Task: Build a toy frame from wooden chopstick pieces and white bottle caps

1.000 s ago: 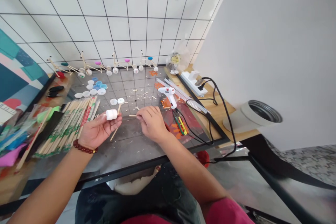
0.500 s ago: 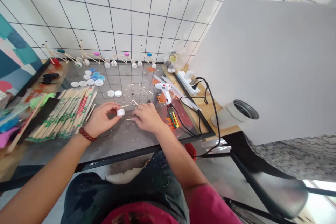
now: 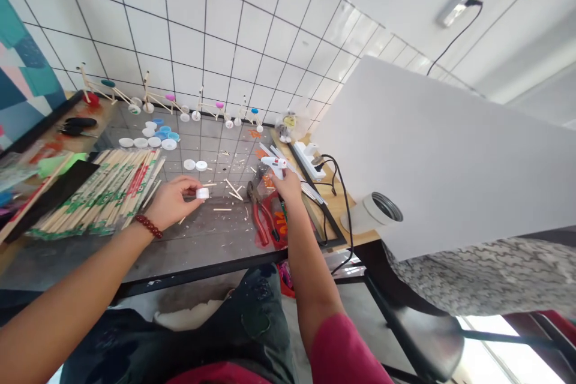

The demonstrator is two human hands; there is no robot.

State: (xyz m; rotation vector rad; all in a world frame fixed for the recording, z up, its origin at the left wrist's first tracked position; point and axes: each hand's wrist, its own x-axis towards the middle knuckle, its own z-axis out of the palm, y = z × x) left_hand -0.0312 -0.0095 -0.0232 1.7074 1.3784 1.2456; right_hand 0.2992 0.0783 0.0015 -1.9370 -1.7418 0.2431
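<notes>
My left hand [image 3: 176,201] pinches a white bottle cap [image 3: 202,193] above the table, with a short wooden stick [image 3: 209,185] just behind it. At the right, my right hand [image 3: 288,185] has its fingers around the handle of a white glue gun [image 3: 272,162], whose nozzle points left. Between the hands lie short cut sticks [image 3: 234,191] and another single stick piece [image 3: 222,210]. Red-handled pliers [image 3: 260,216] rest just left of my right forearm. Two white caps [image 3: 195,165] sit beyond my left hand.
Bundled chopsticks [image 3: 101,192] in wrappers lie at the left. White and blue caps [image 3: 164,133] are grouped behind them. Several small stick-built models [image 3: 207,108] stand along the tiled wall. A power strip [image 3: 309,162] with black cables and a white cylinder [image 3: 371,213] are at the right.
My right hand has moved right from the cut sticks to the glue gun and taken its handle. The pliers now show. My left hand keeps the cap; the view has shifted right.
</notes>
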